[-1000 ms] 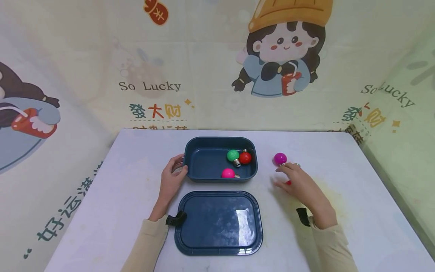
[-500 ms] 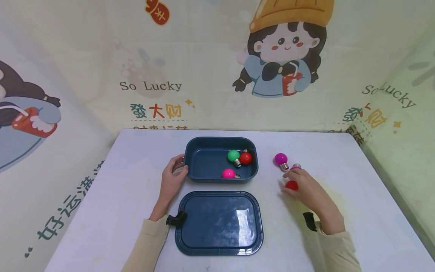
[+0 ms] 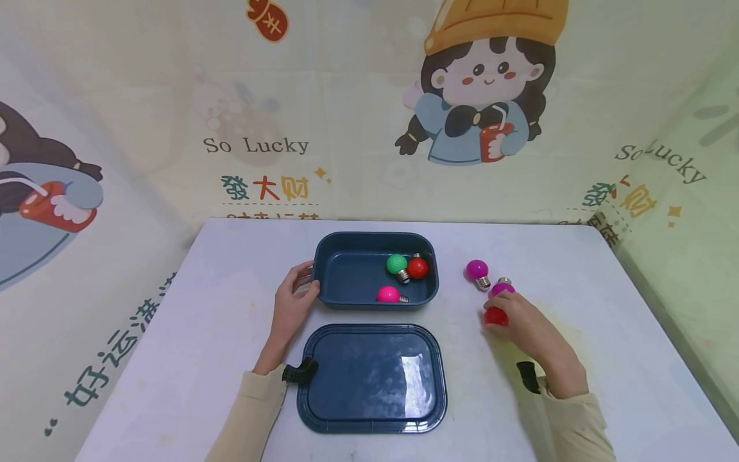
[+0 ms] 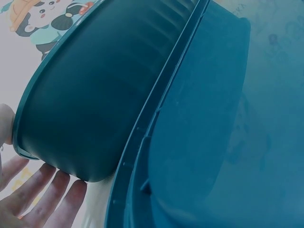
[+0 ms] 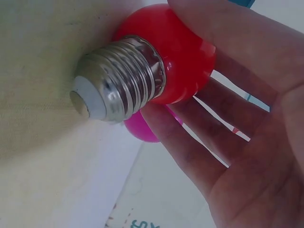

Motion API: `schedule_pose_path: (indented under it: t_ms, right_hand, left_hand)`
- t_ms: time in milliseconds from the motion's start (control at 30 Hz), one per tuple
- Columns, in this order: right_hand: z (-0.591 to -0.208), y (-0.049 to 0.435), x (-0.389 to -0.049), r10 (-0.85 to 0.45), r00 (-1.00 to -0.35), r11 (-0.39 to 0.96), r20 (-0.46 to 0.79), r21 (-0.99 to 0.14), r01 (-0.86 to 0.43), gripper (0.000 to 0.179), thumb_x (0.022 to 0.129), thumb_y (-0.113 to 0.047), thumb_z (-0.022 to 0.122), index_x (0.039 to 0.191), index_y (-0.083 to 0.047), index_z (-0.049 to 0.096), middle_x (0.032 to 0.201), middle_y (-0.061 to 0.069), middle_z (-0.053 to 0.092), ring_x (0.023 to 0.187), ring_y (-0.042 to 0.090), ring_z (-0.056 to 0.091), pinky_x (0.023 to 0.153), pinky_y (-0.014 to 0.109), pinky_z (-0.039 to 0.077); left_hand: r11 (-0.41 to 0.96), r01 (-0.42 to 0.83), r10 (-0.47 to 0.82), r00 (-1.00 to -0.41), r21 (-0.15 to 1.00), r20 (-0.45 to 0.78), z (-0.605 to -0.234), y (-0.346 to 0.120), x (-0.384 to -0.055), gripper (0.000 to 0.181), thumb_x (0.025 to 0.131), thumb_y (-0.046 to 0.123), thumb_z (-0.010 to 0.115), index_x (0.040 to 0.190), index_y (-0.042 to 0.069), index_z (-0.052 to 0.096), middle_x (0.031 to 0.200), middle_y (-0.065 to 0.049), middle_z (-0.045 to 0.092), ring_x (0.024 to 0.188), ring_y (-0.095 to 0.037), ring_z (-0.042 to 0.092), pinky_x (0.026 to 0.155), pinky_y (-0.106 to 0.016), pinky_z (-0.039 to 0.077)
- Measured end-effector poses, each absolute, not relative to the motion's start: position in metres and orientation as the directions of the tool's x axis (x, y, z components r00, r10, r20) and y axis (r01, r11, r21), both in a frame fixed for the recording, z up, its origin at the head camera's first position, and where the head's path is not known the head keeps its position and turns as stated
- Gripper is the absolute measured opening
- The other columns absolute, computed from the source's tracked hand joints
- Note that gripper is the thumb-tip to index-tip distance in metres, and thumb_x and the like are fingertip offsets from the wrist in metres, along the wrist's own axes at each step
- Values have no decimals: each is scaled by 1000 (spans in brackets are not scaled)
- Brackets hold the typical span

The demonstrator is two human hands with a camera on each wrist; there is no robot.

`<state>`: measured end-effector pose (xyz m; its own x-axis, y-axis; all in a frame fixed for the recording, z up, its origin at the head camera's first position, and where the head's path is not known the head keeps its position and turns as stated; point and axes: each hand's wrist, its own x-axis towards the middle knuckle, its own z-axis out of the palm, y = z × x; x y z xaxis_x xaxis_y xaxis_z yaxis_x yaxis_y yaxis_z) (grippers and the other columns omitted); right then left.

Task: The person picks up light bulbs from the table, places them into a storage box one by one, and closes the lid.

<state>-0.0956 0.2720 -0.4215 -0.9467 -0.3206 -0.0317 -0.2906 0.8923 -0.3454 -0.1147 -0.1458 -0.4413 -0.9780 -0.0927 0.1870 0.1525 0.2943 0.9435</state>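
Observation:
My left hand (image 3: 294, 298) holds the left end of a dark blue box (image 3: 352, 273), thumb at its near corner. In the left wrist view, the fingers (image 4: 57, 190) touch the box's outer wall. On the right, my right hand (image 3: 528, 330) pinches a red light bulb (image 3: 495, 316) by its globe, low over the table. The right wrist view shows the bulb's metal screw base (image 5: 123, 78) free of the fingers. Just behind the hand lies a purple bulb (image 3: 503, 289), partly hidden; a second purple bulb (image 3: 477, 269) lies further left.
Inside the box are a green bulb (image 3: 396, 264), a red bulb (image 3: 417, 268) and a pink bulb (image 3: 388, 294). A dark blue lid (image 3: 369, 378) lies flat in front of the box on the white table (image 3: 190, 359). A printed cloth (image 3: 358, 115) hangs behind.
My right hand has moved right and slightly nearer from beside the purple bulbs, then taken the red bulb between thumb and fingers. The left hand and the box have stayed put.

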Motion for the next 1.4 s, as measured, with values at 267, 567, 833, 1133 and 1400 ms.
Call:
schedule_pose_path:
  t_ms: [267,567,833,1133,1400]
  right_hand:
    - [-421,273,-96,-331,-943,888,-25,-347,-303,33,75,-7,85,105,-1,71,99,12,69,96,32,64,85,51,55]
    - [-414,264,-99,-370,-929,887,0,-298,-354,35,73,-4,86,105,-1,72,97,11,69,95,30,64,84,47,56]
    - [-406,252,-104,-348,-937,901,-4,-277,-334,38,74,-9,87,109,-3,72,103,12,69,99,30,62,83,45,57]
    - [-403,241,-105,-380,-923,887,54,-262,-380,42,72,-10,89,110,-3,72,106,13,70,101,31,64,79,43,58]
    - [-397,231,-106,-371,-928,883,38,-295,-365,42,75,-12,87,114,-3,72,112,15,70,109,33,62,81,43,58]
  left_hand:
    - [286,149,-90,-979,947,182,-441,-147,-115,44,94,4,63,137,-1,55,130,-24,60,120,-36,60,86,-23,50]
    - [288,146,-89,-980,946,178,-443,-147,-116,44,94,4,63,137,0,55,130,-22,61,120,-34,60,87,-26,51]
    - [272,144,-83,-982,951,172,-442,-147,-115,44,95,4,62,138,-1,54,133,-25,58,122,-39,58,85,-20,49]
    - [268,143,-82,-982,953,171,-441,-148,-116,45,95,6,62,139,-1,53,133,-25,58,123,-39,57,84,-15,47]
    - [286,133,-87,-983,949,164,-442,-147,-115,44,96,6,62,139,1,54,132,-23,59,122,-35,59,88,-26,50]
